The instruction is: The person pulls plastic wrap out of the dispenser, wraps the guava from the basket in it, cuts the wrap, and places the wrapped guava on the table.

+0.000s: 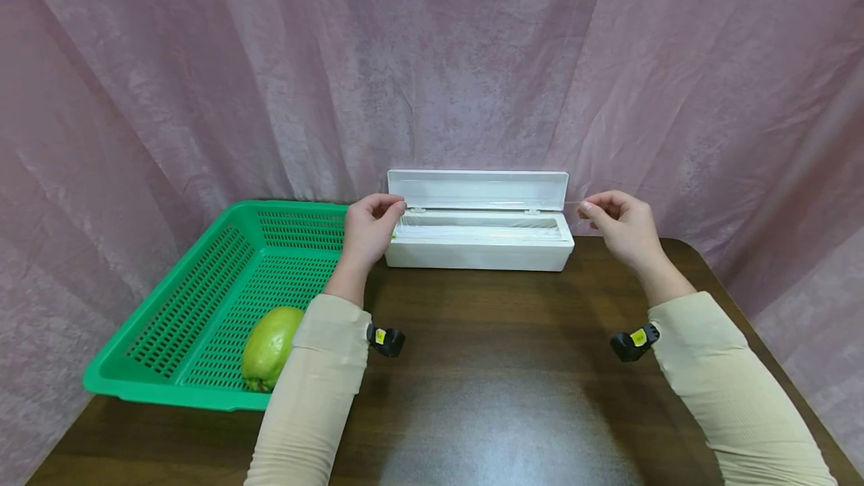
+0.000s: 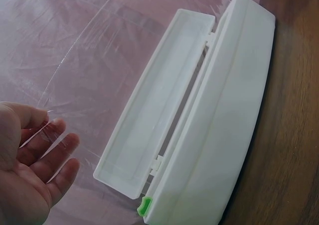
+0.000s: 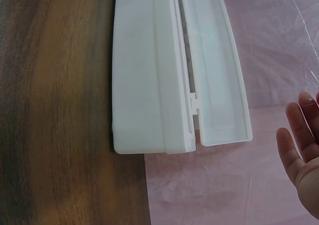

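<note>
A clear film (image 2: 107,45) stretches between 2 hands above the white box (image 1: 479,255), its free edge running roughly along the box's long axis. The left hand (image 1: 367,229) pinches 1 end of that edge right by the box's left end, while the right hand (image 1: 622,229) pinches the other end out past the box's right end, so the left looks nearer to the box. The lid (image 1: 478,190) stands raised along the box's back.
</note>
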Demonstrator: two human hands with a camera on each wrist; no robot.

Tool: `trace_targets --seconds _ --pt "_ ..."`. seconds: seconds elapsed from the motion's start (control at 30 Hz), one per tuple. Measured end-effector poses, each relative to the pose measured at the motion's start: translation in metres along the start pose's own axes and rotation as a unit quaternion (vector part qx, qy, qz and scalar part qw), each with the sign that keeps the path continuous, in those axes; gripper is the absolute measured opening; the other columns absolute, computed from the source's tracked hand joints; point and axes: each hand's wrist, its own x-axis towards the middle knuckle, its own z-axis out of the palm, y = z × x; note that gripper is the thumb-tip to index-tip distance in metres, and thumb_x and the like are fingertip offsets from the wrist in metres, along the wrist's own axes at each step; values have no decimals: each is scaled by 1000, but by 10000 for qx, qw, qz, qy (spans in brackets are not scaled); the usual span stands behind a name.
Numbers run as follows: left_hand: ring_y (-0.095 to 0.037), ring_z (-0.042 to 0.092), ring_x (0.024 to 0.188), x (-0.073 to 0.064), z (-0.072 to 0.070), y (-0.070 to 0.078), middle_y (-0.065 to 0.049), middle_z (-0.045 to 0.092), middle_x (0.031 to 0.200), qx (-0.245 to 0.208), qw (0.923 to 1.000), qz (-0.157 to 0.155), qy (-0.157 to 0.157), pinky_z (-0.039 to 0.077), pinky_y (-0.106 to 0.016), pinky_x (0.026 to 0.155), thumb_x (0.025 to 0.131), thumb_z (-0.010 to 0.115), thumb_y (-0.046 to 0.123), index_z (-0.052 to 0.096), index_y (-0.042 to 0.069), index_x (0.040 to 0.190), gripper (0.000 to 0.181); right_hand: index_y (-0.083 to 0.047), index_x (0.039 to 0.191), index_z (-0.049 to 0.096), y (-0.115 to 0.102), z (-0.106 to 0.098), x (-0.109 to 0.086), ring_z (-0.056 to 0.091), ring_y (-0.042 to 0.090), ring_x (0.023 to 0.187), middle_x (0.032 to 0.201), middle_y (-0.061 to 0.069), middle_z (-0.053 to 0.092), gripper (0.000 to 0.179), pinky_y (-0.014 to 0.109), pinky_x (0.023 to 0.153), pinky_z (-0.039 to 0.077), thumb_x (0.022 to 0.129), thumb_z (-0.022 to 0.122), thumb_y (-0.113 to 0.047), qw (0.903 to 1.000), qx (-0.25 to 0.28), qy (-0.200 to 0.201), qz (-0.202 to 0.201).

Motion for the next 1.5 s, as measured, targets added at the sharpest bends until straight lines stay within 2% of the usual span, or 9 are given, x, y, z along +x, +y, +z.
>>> trace_targets --seconds 0.93,1.5 --pt "-9 55 78 -2 0 4 -14 68 94 -131 9998 43 114 45 -19 66 89 65 17 70 0 101 21 8 103 62 -1 -1 4 58 -7 71 76 -24 62 26 10 65 48 93 59 -16 9999 136 -13 2" --pt "-7 56 75 0 -1 5 -13 67 89 -209 9996 144 135 45 -17 65 88 66 15 71 0 99 19 2 97 64 -3 -4 7 62 -2 73 76 -23 65 22 11 66 50 91 62 -20 9993 371 71 -47"
